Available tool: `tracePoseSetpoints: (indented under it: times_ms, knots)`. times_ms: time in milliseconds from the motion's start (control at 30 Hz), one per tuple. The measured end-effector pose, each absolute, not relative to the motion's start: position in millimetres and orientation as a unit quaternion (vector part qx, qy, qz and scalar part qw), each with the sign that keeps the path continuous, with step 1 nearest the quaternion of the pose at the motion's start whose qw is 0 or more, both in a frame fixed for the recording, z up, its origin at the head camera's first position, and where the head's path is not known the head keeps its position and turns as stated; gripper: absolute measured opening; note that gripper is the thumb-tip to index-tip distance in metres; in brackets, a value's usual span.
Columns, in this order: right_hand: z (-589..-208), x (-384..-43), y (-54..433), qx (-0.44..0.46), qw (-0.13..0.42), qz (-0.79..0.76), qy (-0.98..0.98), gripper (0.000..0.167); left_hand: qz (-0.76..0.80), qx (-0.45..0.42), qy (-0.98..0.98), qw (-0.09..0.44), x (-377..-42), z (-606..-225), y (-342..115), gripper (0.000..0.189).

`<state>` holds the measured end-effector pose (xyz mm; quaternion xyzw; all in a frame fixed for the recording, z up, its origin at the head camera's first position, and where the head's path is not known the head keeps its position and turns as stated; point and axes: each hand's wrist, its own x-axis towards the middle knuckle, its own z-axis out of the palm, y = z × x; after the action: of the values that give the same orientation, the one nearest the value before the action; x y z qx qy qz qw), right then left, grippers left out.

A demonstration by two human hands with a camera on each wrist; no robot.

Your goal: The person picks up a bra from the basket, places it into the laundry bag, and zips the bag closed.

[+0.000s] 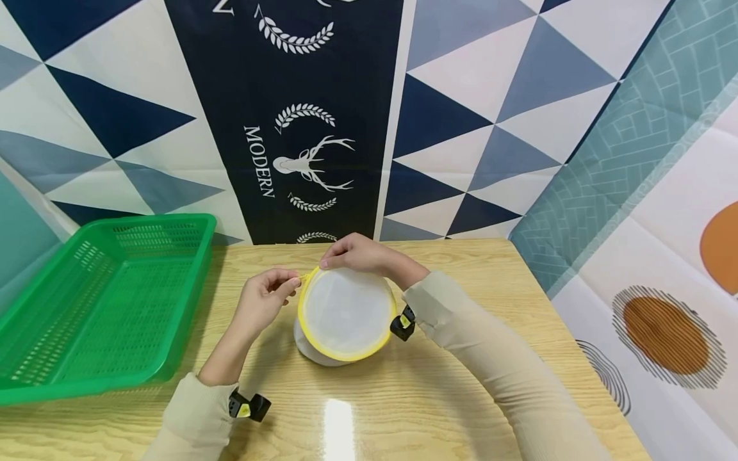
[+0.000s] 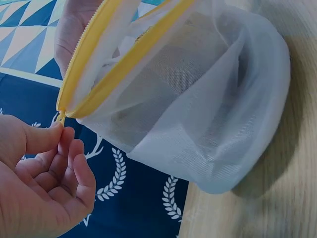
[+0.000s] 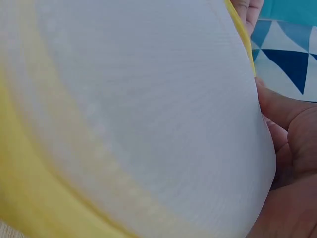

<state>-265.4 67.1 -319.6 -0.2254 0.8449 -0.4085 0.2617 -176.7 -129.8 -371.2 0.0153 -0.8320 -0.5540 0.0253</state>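
A white mesh laundry bag (image 1: 347, 314) with a yellow zipper rim is held up above the wooden table, its round face toward the head camera. My left hand (image 1: 262, 301) pinches the small yellow zipper pull (image 2: 61, 118) between thumb and forefinger, at the bag's left edge. In the left wrist view the two yellow zipper edges (image 2: 119, 91) stand apart above the pull, and the mesh body hangs to the right. My right hand (image 1: 360, 253) grips the upper rim, thumb on the near face. Its other fingers are partly hidden behind the mesh in the right wrist view.
A green plastic basket (image 1: 203, 269) with slotted walls stands at the left of the table (image 1: 461, 390). Behind the table hangs a patterned cloth (image 1: 450, 128) with triangles and a deer print. Another printed cloth (image 1: 640, 256) borders the right side.
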Motion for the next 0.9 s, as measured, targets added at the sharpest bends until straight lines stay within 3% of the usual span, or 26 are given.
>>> tracePoseSetpoints:
  times_ms: [533, 900]
  knots:
    - [-324.4, -261.9, 61.2, -0.267, 0.218, -0.343, 0.874, 0.026, -0.646, 0.007, -0.762, -0.057, -175.9, -371.3, -134.0, 0.029]
    - [-322.0, -250.4, 51.7, -0.328, 0.17, -0.296, 0.881, 0.025, -0.676, 0.01, -0.733, -0.079, -175.1, -369.9, -135.8, 0.031]
